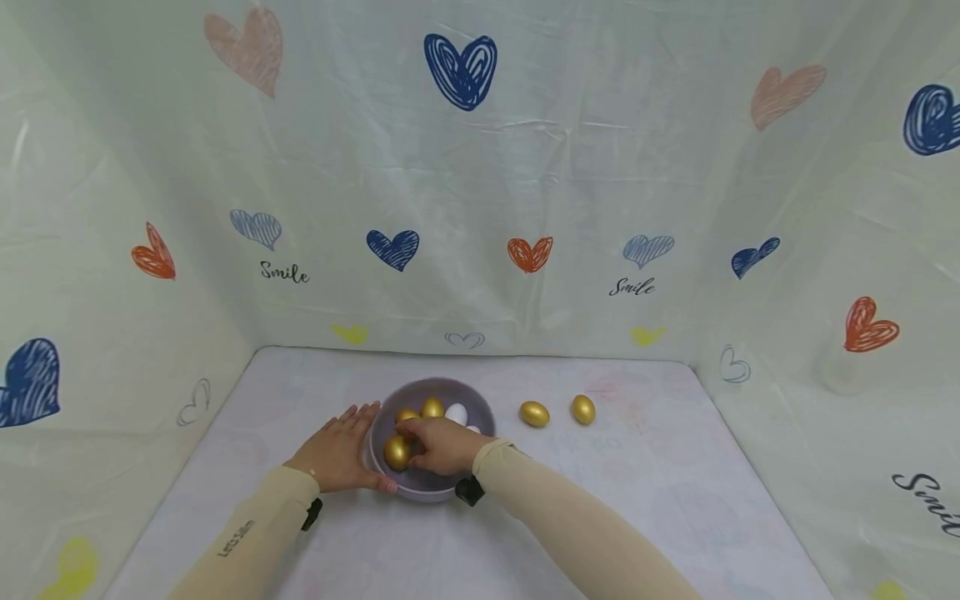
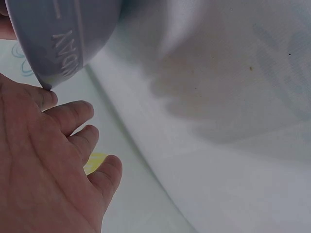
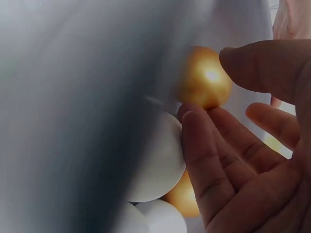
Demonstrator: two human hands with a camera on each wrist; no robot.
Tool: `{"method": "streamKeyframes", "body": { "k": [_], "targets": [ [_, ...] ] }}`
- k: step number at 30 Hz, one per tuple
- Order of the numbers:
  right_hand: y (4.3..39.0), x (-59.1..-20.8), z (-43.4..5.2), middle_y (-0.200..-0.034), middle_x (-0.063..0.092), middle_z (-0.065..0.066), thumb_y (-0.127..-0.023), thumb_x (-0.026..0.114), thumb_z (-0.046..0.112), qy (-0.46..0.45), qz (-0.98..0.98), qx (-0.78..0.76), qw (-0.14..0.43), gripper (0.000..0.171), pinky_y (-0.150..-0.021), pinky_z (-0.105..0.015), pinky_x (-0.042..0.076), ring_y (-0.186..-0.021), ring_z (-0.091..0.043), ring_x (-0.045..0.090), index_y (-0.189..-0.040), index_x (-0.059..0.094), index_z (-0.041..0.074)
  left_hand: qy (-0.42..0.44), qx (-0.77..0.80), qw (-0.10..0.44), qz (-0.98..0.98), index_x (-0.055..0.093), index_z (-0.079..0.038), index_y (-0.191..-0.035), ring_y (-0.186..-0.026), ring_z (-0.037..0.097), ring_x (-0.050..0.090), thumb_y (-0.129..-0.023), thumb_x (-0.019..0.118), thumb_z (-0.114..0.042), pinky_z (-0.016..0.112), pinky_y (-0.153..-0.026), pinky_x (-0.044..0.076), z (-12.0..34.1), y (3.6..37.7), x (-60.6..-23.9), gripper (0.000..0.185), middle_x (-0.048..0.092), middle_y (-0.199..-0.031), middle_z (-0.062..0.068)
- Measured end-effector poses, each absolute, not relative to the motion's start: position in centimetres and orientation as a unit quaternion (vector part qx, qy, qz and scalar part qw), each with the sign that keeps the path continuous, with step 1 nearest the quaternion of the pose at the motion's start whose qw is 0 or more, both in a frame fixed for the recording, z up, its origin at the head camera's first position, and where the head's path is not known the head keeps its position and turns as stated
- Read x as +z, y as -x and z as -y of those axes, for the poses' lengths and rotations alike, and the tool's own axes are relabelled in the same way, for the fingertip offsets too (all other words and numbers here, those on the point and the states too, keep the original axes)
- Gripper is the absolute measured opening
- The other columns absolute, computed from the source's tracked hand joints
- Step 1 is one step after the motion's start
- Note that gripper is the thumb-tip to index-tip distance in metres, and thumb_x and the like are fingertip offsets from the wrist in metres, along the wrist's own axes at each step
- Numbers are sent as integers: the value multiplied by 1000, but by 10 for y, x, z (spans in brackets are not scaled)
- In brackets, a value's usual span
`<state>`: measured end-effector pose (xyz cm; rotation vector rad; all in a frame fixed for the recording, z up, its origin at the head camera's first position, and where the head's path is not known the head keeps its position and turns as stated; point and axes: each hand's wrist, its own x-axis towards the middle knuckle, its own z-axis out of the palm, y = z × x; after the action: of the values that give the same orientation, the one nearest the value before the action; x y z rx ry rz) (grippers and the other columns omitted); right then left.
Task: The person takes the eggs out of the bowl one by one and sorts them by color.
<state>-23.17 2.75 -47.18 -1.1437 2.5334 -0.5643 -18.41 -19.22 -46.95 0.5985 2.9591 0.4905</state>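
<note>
A grey-purple bowl [image 1: 468,393] stands on the table and holds several golden and white eggs. My left hand [image 1: 337,450] rests against the bowl's left side with fingers spread, and in the left wrist view a fingertip touches the rim. Reaching into the bowl, my right hand [image 1: 442,446] has its thumb and fingers about a golden egg [image 3: 206,77] near the left wall. White eggs [image 3: 158,160] and another golden egg [image 3: 185,194] lie beside those fingers. A dark blur at the left of the right wrist view hides part of the eggs.
Two golden eggs, one on the left [image 1: 535,414] and one on the right [image 1: 583,409], lie on the white-covered table [image 1: 645,500] right of the bowl. A white curtain [image 1: 480,183] printed with hearts encloses the table at the back and sides.
</note>
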Motion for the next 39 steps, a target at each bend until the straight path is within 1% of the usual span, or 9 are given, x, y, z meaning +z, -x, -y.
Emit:
{"method": "streamKeyframes", "body": {
  "k": [1, 5, 9, 14, 16, 25, 31, 35, 39],
  "targets": [
    [232, -471, -27, -122, 65, 0, -92, 73, 13, 401, -885, -188, 146, 55, -83, -14, 47, -86, -1, 56, -142, 52, 6, -196, 160, 41, -967, 30, 7, -152, -140, 48, 31, -60, 70, -85, 65, -109, 30, 192, 184, -470, 136, 34, -154, 27],
    [231, -471, -23, -119, 65, 2, -92, 73, 17, 409, -890, -157, 127, 53, -85, -15, 46, -89, -2, 56, -140, 55, 7, -197, 163, 42, -966, 29, 7, -152, -140, 48, 31, -61, 71, -83, 65, -110, 29, 191, 184, -468, 135, 34, -154, 27],
    [228, -473, -21, -114, 65, 3, -92, 73, 17, 415, -889, -141, 133, 50, -87, -15, 46, -91, -2, 56, -139, 57, 8, -198, 165, 46, -965, 29, 7, -152, -140, 49, 30, -62, 72, -81, 65, -110, 28, 189, 183, -466, 134, 33, -154, 29],
    [226, -481, -23, -125, 64, 4, -92, 73, 15, 416, -890, -129, 135, 46, -98, -18, 43, -112, -3, 57, -136, 61, 11, -200, 167, 44, -964, 29, 8, -152, -140, 49, 30, -62, 72, -81, 65, -110, 28, 189, 184, -468, 134, 33, -154, 29],
    [225, -484, -24, -128, 64, 5, -92, 73, 15, 416, -890, -131, 135, 45, -100, -18, 42, -116, -4, 56, -135, 61, 12, -201, 167, 43, -964, 29, 8, -152, -140, 49, 30, -62, 72, -81, 65, -110, 28, 189, 185, -468, 134, 33, -154, 29],
    [225, -486, -23, -130, 63, 6, -90, 74, 13, 429, -883, -138, 130, 49, -99, -18, 42, -116, -4, 56, -138, 60, 15, -197, 166, 45, -965, 28, 6, -153, -141, 48, 28, -62, 70, -84, 64, -111, 27, 191, 186, -470, 135, 32, -155, 28],
    [226, -488, -23, -127, 63, 9, -89, 76, 13, 418, -887, -138, 140, 50, -95, -17, 45, -110, -2, 57, -137, 62, 17, -197, 165, 45, -965, 28, 7, -153, -141, 48, 29, -61, 70, -84, 65, -111, 27, 191, 186, -470, 135, 33, -154, 28],
    [225, -487, -24, -127, 64, 9, -89, 75, 12, 419, -884, -149, 145, 50, -95, -17, 45, -109, -2, 57, -136, 62, 17, -192, 163, 50, -966, 28, 6, -153, -141, 47, 29, -61, 69, -85, 64, -111, 27, 192, 185, -468, 136, 33, -154, 28],
    [224, -482, -27, -125, 64, 8, -89, 75, 13, 425, -879, -163, 144, 50, -91, -16, 45, -101, 0, 56, -137, 61, 16, -193, 165, 51, -966, 28, 7, -153, -141, 48, 30, -61, 71, -84, 65, -110, 27, 192, 184, -467, 136, 33, -154, 28]
  ]
}}
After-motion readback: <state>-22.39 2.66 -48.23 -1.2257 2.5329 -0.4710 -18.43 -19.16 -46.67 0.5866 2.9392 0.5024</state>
